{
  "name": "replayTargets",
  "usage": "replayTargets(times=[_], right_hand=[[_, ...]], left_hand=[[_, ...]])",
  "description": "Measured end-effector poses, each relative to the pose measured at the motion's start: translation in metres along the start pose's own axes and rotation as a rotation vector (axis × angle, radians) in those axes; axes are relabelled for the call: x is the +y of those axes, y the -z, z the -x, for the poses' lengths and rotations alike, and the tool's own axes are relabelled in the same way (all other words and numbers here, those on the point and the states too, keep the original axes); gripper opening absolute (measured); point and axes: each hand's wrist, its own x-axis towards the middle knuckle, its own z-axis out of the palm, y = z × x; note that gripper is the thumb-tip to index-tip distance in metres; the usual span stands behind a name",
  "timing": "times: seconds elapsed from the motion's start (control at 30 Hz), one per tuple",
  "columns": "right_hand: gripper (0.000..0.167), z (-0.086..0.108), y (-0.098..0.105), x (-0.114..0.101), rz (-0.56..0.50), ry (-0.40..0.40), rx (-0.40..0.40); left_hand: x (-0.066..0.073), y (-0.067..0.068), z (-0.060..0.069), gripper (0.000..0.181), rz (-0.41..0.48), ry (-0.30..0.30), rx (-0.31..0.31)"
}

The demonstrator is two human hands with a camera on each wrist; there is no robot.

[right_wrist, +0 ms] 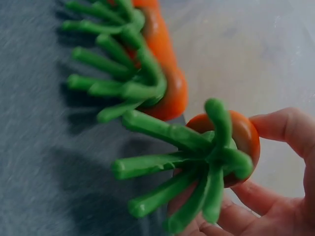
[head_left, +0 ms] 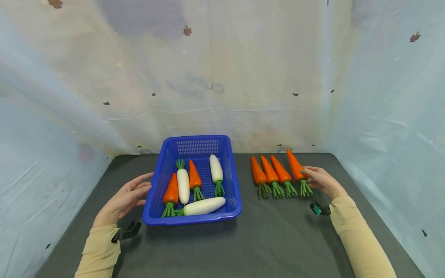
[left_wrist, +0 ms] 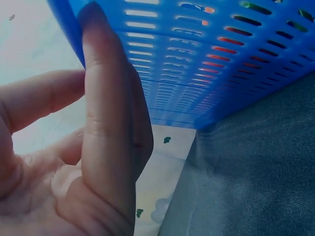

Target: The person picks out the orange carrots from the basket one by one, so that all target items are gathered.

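Observation:
My right hand [head_left: 321, 180] holds an orange carrot [head_left: 294, 164] with green stems, thumb and fingers around its thick top end. In the right wrist view this carrot [right_wrist: 246, 142] shows its stems toward the camera. To its left, three carrots [head_left: 258, 172] lie side by side, tips pointing away. On the other side, my left hand [head_left: 126, 199] touches the left side of a blue plastic basket [head_left: 239, 200], its fingers mostly straight; the left wrist view shows a finger [left_wrist: 106, 98] against the slotted wall. Inside the basket are two carrots [head_left: 195, 175] and three white radishes [head_left: 204, 206].
The basket and carrots stand on a dark grey cloth-covered table [head_left: 271, 235]. Pale plastic sheeting [head_left: 222, 77] hangs behind the table and along both sides. A black strap [head_left: 126, 231] is on the left wrist, another strap [head_left: 321, 209] on the right.

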Motion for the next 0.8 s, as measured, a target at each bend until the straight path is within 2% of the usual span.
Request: replayTargets(times=[0.23,0.8], right_hand=[[0.070,-0.001,0.000,0.012,0.001,-0.020,-0.024],[0.064,-0.013,-0.006,0.002,0.081,-0.043,-0.025]], left_hand=[[-0.004,0.001,0.001,0.062,-0.003,-0.013,-0.005],[0.001,-0.002,0.001,0.062,-0.007,-0.033,-0.033]])
